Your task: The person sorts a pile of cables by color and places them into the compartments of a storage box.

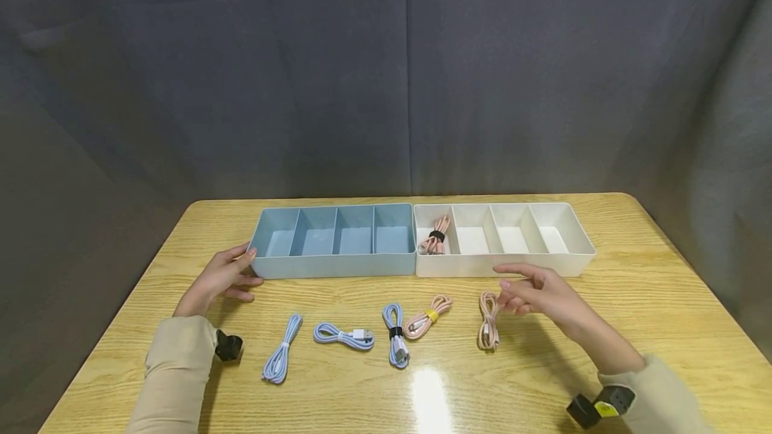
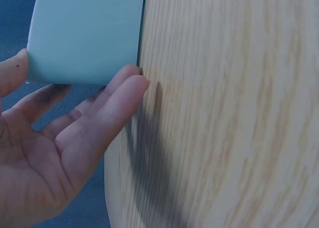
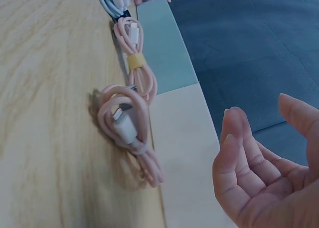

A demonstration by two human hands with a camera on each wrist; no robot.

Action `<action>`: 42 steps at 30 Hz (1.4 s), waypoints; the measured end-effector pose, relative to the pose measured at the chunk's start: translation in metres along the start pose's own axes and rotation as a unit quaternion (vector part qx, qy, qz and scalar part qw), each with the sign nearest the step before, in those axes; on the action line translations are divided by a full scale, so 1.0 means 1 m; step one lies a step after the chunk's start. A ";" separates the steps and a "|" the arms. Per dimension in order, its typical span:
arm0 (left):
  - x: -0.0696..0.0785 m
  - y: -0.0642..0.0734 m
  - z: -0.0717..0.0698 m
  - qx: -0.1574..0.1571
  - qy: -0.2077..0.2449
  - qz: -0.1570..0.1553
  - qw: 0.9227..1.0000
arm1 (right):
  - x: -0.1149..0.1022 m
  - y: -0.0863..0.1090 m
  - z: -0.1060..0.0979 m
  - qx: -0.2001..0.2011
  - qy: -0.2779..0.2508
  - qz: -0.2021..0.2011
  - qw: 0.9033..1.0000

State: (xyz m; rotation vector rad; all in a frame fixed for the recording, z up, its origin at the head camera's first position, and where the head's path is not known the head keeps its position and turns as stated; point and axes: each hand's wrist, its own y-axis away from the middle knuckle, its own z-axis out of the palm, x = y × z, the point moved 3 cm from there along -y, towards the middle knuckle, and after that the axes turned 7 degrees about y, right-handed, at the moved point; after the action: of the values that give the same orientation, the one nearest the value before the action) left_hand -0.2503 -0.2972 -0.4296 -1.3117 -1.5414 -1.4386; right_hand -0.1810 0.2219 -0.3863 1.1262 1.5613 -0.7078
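Note:
My left hand [image 1: 222, 276] is at the left end of the blue divided box [image 1: 338, 265]. Its thumb touches the box's rim and its fingers reach along the end wall, as the left wrist view shows up close. Nothing is between the fingers of my right hand [image 1: 539, 295], held in front of the white divided box [image 1: 503, 265]. Just left of that hand lies a coiled pink cable [image 1: 488, 321] with a white plug. Another pink cable [image 1: 431, 317], tied with a yellow strap, lies farther left. A pink cable [image 1: 437, 236] with a black strap sits in the white box's leftmost compartment.
Three coiled blue cables lie in front of the blue box: one at the left [image 1: 281, 349], one sideways in the middle [image 1: 344, 336], and one with a black strap [image 1: 395, 337]. The boxes stand end to end near the table's back edge, before a dark curtain [image 1: 386, 86].

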 end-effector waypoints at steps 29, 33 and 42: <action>-0.001 0.004 0.000 0.002 0.000 -0.004 1.000 | 0.038 0.003 0.009 -0.007 -0.031 0.090 0.995; 0.005 0.008 0.003 0.000 -0.010 0.003 1.000 | 0.040 0.003 0.011 -0.013 -0.034 0.101 0.994; 0.013 0.013 0.008 0.004 -0.012 0.001 1.000 | 0.045 0.001 0.012 -0.038 -0.047 0.109 0.992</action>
State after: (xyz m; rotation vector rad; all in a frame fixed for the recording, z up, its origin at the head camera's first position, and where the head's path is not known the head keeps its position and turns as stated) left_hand -0.2409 -0.2877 -0.4150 -1.3294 -1.5584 -1.4189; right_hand -0.1761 0.2261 -0.4323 1.1699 1.3495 -0.5428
